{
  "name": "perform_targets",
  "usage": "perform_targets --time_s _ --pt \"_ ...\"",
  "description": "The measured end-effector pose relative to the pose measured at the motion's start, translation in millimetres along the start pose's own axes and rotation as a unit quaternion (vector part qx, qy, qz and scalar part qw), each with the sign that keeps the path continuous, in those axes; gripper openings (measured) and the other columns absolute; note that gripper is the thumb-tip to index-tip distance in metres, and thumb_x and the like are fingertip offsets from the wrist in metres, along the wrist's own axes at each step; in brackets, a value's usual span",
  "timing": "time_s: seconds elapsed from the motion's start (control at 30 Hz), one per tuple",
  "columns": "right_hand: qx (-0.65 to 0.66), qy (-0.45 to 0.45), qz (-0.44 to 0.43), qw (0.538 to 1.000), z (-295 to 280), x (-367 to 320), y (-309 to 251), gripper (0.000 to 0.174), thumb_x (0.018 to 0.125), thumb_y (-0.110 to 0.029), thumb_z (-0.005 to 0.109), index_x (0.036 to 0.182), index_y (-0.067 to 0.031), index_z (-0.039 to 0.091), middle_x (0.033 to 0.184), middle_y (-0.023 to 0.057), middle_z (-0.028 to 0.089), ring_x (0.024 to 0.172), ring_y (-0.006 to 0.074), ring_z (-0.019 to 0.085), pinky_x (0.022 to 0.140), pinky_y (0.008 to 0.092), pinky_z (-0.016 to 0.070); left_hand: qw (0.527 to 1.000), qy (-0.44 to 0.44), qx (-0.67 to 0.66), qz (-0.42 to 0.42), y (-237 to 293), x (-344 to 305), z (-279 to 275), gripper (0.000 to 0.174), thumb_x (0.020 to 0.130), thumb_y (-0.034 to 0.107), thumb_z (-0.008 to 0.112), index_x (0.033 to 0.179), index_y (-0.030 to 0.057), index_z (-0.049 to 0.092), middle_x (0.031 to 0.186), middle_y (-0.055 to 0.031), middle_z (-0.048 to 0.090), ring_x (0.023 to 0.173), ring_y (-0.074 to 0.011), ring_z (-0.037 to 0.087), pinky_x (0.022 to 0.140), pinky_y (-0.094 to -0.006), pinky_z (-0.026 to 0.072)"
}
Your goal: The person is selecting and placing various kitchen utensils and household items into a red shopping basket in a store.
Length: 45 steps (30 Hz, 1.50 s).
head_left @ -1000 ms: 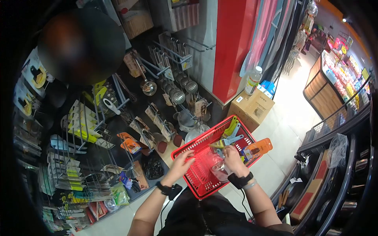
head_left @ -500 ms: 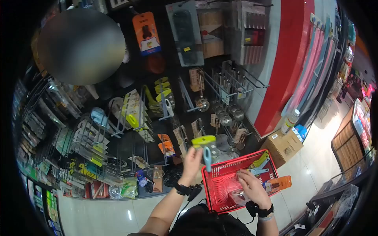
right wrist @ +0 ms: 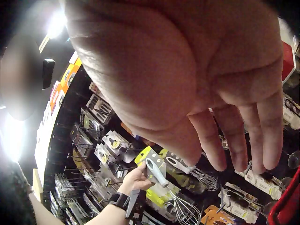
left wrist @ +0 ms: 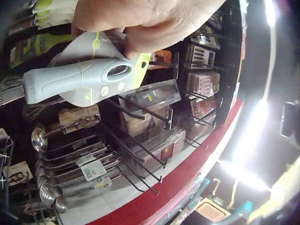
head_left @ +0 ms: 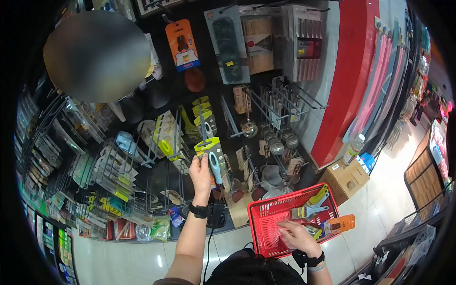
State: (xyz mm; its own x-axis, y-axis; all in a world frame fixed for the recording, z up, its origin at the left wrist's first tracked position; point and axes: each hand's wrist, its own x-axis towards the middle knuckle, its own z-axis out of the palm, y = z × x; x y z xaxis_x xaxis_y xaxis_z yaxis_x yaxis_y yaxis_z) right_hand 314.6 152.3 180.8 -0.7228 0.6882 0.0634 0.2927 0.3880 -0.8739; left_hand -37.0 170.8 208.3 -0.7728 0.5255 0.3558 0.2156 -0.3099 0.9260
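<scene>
left hand (head_left: 201, 173), grip closed round the carded whisk (head_left: 214, 165), has risen from the red basket (head_left: 268, 216) to the display hooks (head_left: 203, 124); right hand (head_left: 294, 235), grip slack, stays over the basket.

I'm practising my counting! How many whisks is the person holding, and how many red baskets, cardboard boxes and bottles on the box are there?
whisk, held by the left hand: 1
red basket: 1
cardboard box: 1
bottle standing on that box: 1
Total: 4
</scene>
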Motion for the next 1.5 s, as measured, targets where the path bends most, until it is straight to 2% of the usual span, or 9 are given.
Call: perform_targets --time_s 0.53,0.6,0.67,0.73,0.8,1.0,1.17,1.3,1.5 --pt "-0.027 0.184 0.132 0.974 8.6 -26.7 54.7 0.026 0.078 -0.014 0.068 0.061 -0.0009 0.054 0.048 0.0050 0.050 0.043 0.0086 0.048 0.043 0.0272 0.0402 0.993 -0.013 0.042 0.106 -55.2 97.3 14.1 0.009 0.090 0.004 0.049 0.096 0.0031 0.056 0.082 -0.0081 0.054 0.079 -0.0132 0.049 0.072 -0.0287 0.0418" --pt "0.007 0.222 0.156 0.963 13.4 -39.5 82.6 0.020 0.076 -0.012 0.068 0.065 -0.0014 0.055 0.052 0.0052 0.052 0.049 0.0085 0.051 0.046 0.0274 0.0418 0.684 0.001 0.583 0.439 -100.1 122.6 -19.1 0.033 0.090 0.008 0.052 0.120 -0.0051 0.047 0.111 -0.0155 0.057 0.101 -0.0230 0.053 0.091 -0.0330 0.0384" --pt "-0.003 0.236 0.177 0.956 10.4 -48.7 89.6 0.016 0.076 -0.013 0.068 0.078 -0.0013 0.057 0.059 0.0058 0.055 0.055 0.0105 0.055 0.051 0.0270 0.0441 0.705 -0.064 0.604 0.366 -97.8 131.1 -21.8 0.035 0.091 0.016 0.054 0.120 -0.0042 0.048 0.115 -0.0154 0.054 0.104 -0.0219 0.051 0.090 -0.0329 0.0383" --pt "0.035 0.244 0.191 0.950 9.6 -57.5 98.5 0.024 0.076 -0.014 0.068 0.094 -0.0013 0.058 0.065 0.0076 0.057 0.060 0.0131 0.058 0.057 0.0275 0.0464 0.962 -0.067 0.239 0.114 -86.0 126.3 -8.5 0.037 0.092 0.023 0.054 0.121 -0.0006 0.049 0.119 -0.0130 0.052 0.105 -0.0202 0.049 0.088 -0.0327 0.0386" --pt "0.009 0.260 0.201 0.945 8.9 -68.1 117.4 0.032 0.078 -0.016 0.068 0.104 -0.0007 0.058 0.069 0.0091 0.060 0.063 0.0154 0.060 0.060 0.0281 0.0479 0.999 -0.043 -0.024 0.007 -89.4 129.5 -0.4 0.039 0.093 0.025 0.053 0.123 0.0001 0.047 0.120 -0.0099 0.051 0.107 -0.0181 0.048 0.088 -0.0315 0.0380" --pt "0.075 0.260 0.356 0.894 -7.5 -70.6 187.5 0.045 0.081 -0.020 0.064 0.120 -0.0018 0.052 0.091 0.0134 0.064 0.077 0.0207 0.064 0.071 0.0308 0.0515 0.987 0.043 0.143 0.057 -111.1 89.8 -14.2 0.037 0.095 0.026 0.049 0.120 -0.0013 0.046 0.114 -0.0095 0.051 0.106 -0.0166 0.047 0.094 -0.0296 0.0348" --pt "0.437 0.312 0.365 0.761 -25.1 -38.0 270.1 0.044 0.093 -0.025 0.053 0.132 -0.0076 0.040 0.121 0.0063 0.049 0.096 0.0197 0.056 0.078 0.0332 0.0512 0.978 -0.162 0.119 -0.062 -81.0 -8.0 -14.0 0.026 0.096 0.023 0.048 0.105 -0.0007 0.056 0.084 -0.0040 0.061 0.075 -0.0104 0.055 0.071 -0.0256 0.0440" --pt "0.551 0.386 0.411 0.615 -34.3 -9.1 342.5 0.032 0.089 -0.028 0.056 0.116 -0.0122 0.049 0.111 0.0068 0.050 0.093 0.0206 0.054 0.074 0.0310 0.0529 0.932 -0.267 0.226 -0.094 -71.2 -50.7 -27.5 0.023 0.095 0.018 0.048 0.092 -0.0007 0.061 0.073 -0.0010 0.060 0.070 -0.0082 0.055 0.066 -0.0226 0.0420" --pt "0.524 0.449 0.448 0.569 -36.8 12.4 385.6 0.032 0.089 -0.025 0.055 0.117 -0.0100 0.051 0.114 0.0054 0.050 0.095 0.0177 0.053 0.070 0.0320 0.0536 0.886 -0.307 0.294 -0.184 -69.6 -89.9 -68.5 0.017 0.092 0.014 0.053 0.091 -0.0008 0.061 0.077 -0.0025 0.062 0.073 -0.0081 0.058 0.066 -0.0223 0.0456"
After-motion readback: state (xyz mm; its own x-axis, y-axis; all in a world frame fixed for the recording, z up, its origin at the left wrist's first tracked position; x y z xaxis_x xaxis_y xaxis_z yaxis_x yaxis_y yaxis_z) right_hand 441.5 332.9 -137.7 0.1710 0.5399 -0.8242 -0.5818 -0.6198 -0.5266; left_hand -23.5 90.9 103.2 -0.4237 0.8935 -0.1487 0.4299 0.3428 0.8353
